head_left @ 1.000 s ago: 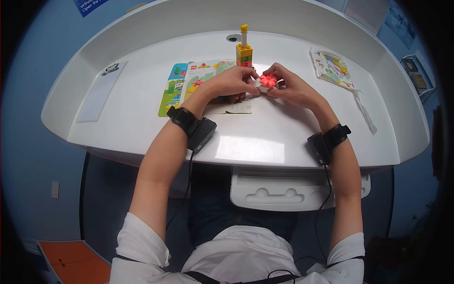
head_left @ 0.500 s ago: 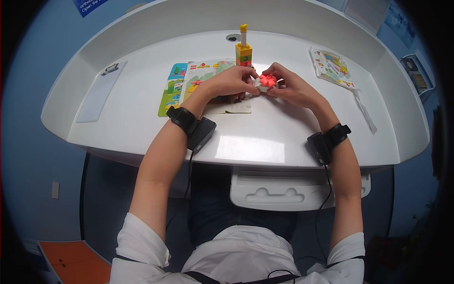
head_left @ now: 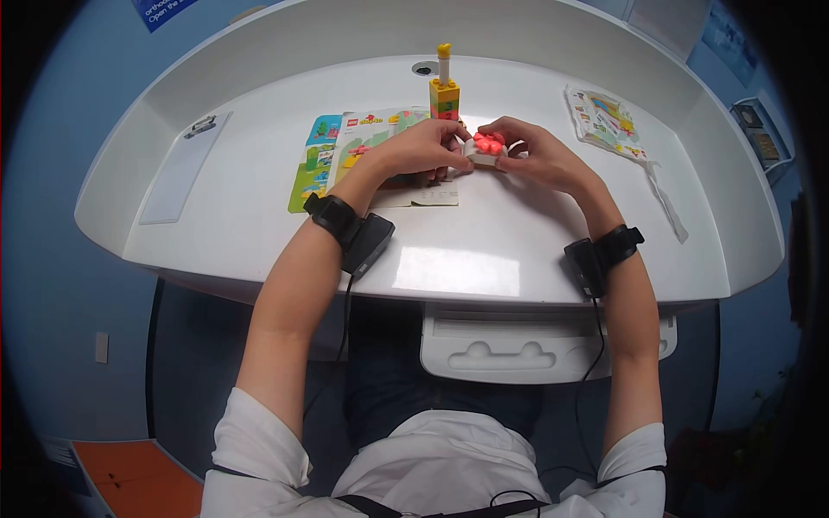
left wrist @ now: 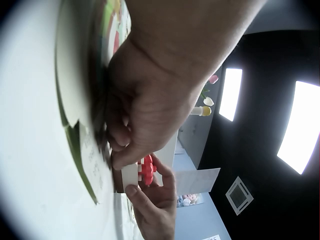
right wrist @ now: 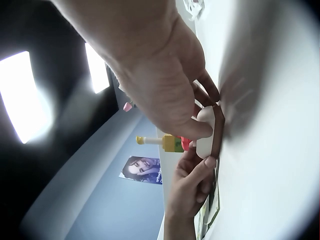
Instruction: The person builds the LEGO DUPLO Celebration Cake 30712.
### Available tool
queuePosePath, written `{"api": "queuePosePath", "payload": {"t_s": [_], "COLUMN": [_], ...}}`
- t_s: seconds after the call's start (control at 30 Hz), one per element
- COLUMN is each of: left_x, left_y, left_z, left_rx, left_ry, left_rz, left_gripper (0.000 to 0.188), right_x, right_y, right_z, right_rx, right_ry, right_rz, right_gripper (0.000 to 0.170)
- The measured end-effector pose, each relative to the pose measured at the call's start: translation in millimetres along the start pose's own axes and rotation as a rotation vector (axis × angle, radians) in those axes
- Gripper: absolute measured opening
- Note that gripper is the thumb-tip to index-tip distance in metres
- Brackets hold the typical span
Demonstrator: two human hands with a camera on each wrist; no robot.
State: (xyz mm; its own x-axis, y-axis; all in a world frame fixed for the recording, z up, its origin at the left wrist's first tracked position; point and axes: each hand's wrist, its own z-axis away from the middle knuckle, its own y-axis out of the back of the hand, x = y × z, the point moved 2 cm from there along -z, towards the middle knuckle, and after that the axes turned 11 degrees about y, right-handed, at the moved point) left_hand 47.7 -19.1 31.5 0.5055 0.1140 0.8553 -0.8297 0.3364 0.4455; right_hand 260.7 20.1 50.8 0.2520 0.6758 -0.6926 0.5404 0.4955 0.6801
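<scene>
Between the two hands, low over the white desk (head_left: 363,246), is a white toy block (head_left: 484,159) topped by a red flower-shaped piece (head_left: 490,143). A brown layer (right wrist: 218,131) lies under the white block in the right wrist view. My right hand (head_left: 546,159) grips the block's right side, thumb against the white part. From the other side my left hand (head_left: 423,148) pinches the block's left end, its other fingers curled below and partly hidden. Just behind the left hand stands a tower of numbered yellow, green and red bricks (head_left: 445,104) bearing a white candle piece (head_left: 444,69) with a yellow tip.
A Duplo leaflet (head_left: 352,138) and a green-blue card (head_left: 304,186) lie under and beside the left forearm. To the left is a clipboard (head_left: 186,173); to the right, a torn toy packet (head_left: 604,125). The desk's raised wall (head_left: 345,39) curves round the back.
My right fingers have shifted slightly from round the flower piece to lower on the block's side, showing more of the white block. The left hand keeps its place.
</scene>
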Motion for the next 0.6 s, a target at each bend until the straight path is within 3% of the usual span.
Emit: {"api": "queuePosePath", "payload": {"t_s": [0.17,0.27,0.6], "left_x": [2,2,12], "left_y": [1,1,7], "left_z": [3,5,18], "left_rx": [-0.013,0.051,-0.117], "left_ry": [-0.001,0.036,0.008], "left_rz": [0.005,0.023,0.020], "left_gripper": [0.056,0.044,0.025], "right_x": [5,5,15], "right_y": [3,5,10], "right_z": [2,4,5], "right_rx": [-0.007,0.028,0.081], "right_ry": [-0.077,-0.093,-0.086], "right_rz": [0.043,0.069,0.087], "right_gripper": [0.049,0.050,0.051]}}
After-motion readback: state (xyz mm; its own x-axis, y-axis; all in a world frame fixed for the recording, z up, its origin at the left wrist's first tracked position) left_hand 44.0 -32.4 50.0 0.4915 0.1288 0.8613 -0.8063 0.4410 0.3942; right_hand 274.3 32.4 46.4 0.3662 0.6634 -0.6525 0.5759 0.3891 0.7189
